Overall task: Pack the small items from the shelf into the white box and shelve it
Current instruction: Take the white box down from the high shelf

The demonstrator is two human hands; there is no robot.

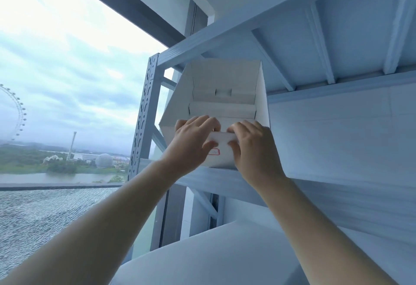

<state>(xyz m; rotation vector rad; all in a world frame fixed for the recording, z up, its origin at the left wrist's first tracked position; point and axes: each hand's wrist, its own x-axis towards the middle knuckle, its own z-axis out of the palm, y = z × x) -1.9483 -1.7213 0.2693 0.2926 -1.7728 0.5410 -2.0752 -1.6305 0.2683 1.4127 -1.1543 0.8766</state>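
Note:
A white cardboard box (262,95) with its lid flap raised stands on the upper shelf (216,178) at its left end, tilted toward me, with its inside bare in view. Its front wall bears a small red-edged label (214,152). My left hand (193,140) and my right hand (252,147) are both at the box's front wall, fingers curled over its top edge and thumbs on the front. Between them sits a small white block (221,138), which both hands pinch.
The white metal rack has a perforated upright (144,113) at the left and a shelf above the box (292,25). A lower white shelf (225,251) juts out beneath my arms. A large window (56,82) lies to the left. White wall panels back the shelves.

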